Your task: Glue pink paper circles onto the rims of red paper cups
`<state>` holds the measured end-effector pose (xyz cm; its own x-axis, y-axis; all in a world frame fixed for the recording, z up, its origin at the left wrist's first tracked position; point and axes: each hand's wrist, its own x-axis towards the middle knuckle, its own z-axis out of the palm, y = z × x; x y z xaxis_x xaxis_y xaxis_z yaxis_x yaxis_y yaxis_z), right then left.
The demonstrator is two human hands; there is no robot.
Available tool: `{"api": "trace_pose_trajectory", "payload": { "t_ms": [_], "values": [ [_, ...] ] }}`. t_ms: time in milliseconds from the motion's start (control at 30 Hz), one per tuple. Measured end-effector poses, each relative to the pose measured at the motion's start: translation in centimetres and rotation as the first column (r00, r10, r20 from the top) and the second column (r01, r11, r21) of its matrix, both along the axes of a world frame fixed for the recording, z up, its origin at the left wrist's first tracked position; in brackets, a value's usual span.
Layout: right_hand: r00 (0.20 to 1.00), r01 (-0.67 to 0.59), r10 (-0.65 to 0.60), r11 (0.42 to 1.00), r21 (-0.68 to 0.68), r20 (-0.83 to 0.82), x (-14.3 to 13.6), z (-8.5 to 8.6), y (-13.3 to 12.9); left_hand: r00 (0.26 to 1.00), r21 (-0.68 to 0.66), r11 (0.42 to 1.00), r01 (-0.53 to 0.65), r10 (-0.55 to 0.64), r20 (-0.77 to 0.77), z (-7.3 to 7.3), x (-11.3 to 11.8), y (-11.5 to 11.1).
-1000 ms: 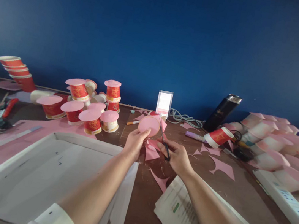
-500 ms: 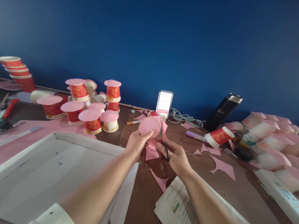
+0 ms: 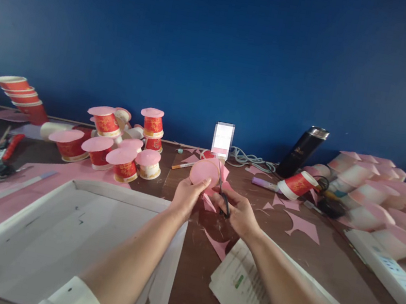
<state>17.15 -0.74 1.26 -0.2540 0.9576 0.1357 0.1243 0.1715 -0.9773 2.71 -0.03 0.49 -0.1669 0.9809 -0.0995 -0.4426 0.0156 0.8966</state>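
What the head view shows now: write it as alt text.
A person's left hand holds a pink paper round while the right hand holds black-handled scissors beside its edge, above a brown table strewn with pink paper offcuts. Red paper cups topped with pink rounds stand left, a black flask right.

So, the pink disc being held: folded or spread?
Spread: the pink disc shows a flat, round face with no visible fold above the left hand.
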Motion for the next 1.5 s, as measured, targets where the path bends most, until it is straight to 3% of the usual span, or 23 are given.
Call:
{"api": "trace_pose_trajectory", "payload": {
  "t_ms": [267,1500],
  "values": [
    [0.998,0.013,-0.016,0.999,-0.043,-0.06,-0.1,-0.2,0.0,1.0,0.039,0.999,0.021,-0.021,-0.013,-0.3,-0.2,0.2],
    [0.993,0.047,-0.05,0.998,0.031,0.106,0.0,1.0,-0.4,1.0,0.001,1.0,0.006,-0.006,0.016,-0.1,-0.8,0.5]
  ]
}}
